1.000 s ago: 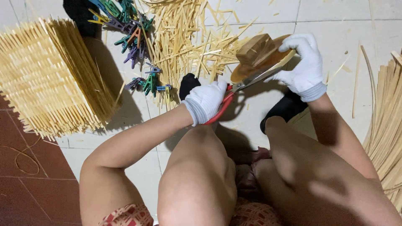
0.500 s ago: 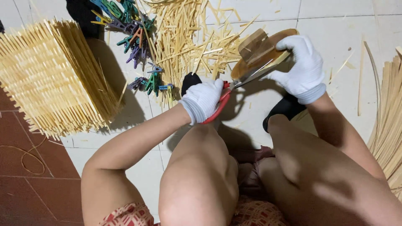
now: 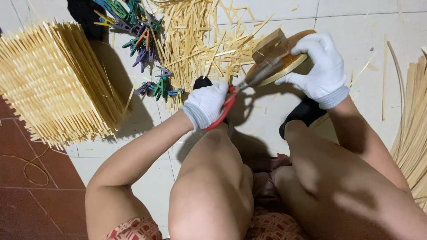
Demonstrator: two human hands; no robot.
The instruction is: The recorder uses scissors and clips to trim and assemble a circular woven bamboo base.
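Observation:
My left hand (image 3: 206, 105), in a white glove, grips red-handled shears (image 3: 226, 106) whose blades reach up and right to the rim of a round bamboo piece (image 3: 284, 62). My right hand (image 3: 321, 67), also gloved, holds that round piece by its right side, tilted above the tiled floor. A wooden block (image 3: 271, 43) sits on the piece's upper face. Both hands work above my bare knees.
A woven bamboo-slat basket frame (image 3: 53, 84) lies at left. Cut bamboo sticks (image 3: 200, 40) litter the floor ahead, beside a heap of coloured clothes pegs (image 3: 138, 31). Long bamboo strips (image 3: 413, 115) are stacked at the right edge. My dark slippers (image 3: 302, 113) rest on the tiles.
The shears have shifted slightly along the rim of the round piece, and my right hand has turned the piece a little; both hands keep their grip.

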